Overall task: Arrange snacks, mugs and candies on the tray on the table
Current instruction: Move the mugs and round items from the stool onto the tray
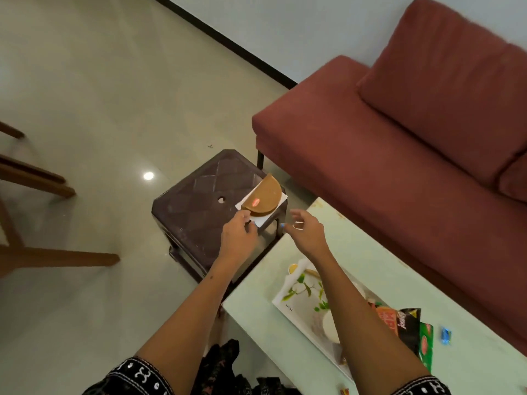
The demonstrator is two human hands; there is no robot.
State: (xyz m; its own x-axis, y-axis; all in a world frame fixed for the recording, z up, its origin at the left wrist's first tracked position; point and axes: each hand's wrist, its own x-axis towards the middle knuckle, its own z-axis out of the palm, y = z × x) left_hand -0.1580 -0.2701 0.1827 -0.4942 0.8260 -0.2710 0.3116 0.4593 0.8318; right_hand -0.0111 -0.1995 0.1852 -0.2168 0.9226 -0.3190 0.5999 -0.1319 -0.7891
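Near R, on the pale green table (370, 252), a white leaf-print tray (288, 302) sits under the R forearm; snack packets (405, 323) lie at its R edge, w/ a blue candy (445, 336) just beyond. Farther, L hand (238, 233) pinches a white napkin (263, 219) carrying a brown half-round plate (263, 199) on the dark plastic stool (205, 201). R hand (306, 230) hovers beside it, fingers spread, holding nothing. Red sofa (385, 138) far R.

My right arm (350, 303) covers much of the tray (288, 302); the snack packets (410, 326) beside it are blurred, their labels unreadable.
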